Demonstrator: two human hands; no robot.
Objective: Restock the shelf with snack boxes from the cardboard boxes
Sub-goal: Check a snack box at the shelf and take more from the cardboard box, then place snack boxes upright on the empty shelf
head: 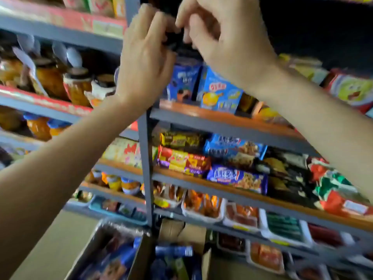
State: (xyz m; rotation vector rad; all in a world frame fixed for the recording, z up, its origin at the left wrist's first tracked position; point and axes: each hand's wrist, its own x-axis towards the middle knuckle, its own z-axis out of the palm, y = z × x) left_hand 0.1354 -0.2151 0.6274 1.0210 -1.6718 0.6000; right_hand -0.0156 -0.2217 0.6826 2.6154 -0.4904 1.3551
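Both my hands are raised in front of the upper shelf bay. My left hand (pixel 145 57) and my right hand (pixel 222 37) have their fingers curled around a small dark snack box (pixel 174 41) held between them; it is blurred and mostly hidden. Just below it, blue snack boxes (pixel 184 81) and a blue-and-orange box (pixel 220 93) stand on the orange shelf board (pixel 201 112). Down on the floor, an open cardboard box (pixel 181 233) holds more blue packs (pixel 173 251).
A grey upright post (pixel 145 158) divides the rack. Jars (pixel 76 87) fill the left shelves. Biscuit packs (pixel 234 176) lie on the middle shelf, with trays of snacks (pixel 203 205) below. A second open carton (pixel 113 255) sits at the bottom left.
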